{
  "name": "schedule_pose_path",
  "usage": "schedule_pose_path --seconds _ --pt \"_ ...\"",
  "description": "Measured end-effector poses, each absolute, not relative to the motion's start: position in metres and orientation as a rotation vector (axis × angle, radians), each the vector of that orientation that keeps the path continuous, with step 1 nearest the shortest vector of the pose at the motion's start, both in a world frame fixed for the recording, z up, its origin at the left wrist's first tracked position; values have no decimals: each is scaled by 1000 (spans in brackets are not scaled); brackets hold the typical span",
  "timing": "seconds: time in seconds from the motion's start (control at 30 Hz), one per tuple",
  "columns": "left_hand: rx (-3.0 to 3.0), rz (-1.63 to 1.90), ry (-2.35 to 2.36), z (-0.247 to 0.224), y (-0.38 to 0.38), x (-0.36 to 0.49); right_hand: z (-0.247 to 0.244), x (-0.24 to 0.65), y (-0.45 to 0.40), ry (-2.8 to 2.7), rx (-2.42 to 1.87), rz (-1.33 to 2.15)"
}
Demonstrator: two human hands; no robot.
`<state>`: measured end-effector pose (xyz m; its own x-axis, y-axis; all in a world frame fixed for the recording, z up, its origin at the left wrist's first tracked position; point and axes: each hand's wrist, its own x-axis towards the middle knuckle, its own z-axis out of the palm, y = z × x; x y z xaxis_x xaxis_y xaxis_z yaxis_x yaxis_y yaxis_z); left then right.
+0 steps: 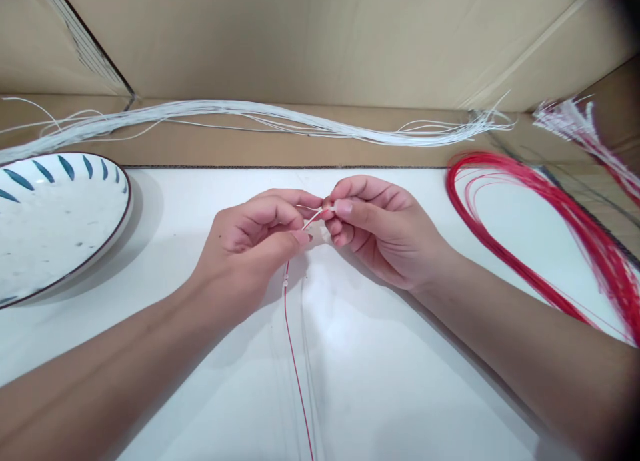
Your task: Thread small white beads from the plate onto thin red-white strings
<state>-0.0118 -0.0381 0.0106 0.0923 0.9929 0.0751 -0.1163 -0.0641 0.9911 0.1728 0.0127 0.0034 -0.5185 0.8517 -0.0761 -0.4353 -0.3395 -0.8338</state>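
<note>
My left hand (260, 231) pinches a thin white wire (312, 219) and a thin red wire (296, 357) between thumb and fingers. The red one runs down from there to the bottom edge of the view. Just below the left fingers, small clear bead-like pieces (285, 281) sit on the red wire. Close by on the right, my right hand (373, 217) has thumb and index finger closed on the ends of the wires, where a small whitish piece (331, 209) shows at the thumb tip. Its exact kind is too small to tell.
A bundle of white wires (310, 121) lies along the cardboard (300, 151) at the back. On the right rests a looped bundle of red wires (500, 254), with a red-and-white bundle (575, 124) behind it. A leaf-patterned plate (60, 227) stands at left on the white tabletop (200, 394).
</note>
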Motion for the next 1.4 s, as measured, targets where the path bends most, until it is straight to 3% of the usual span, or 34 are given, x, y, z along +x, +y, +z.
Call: schedule_pose_path --seconds 1.4 --pt "1258 1263 1042 6 -39 -11 3 171 10 -1003 -567 1975"
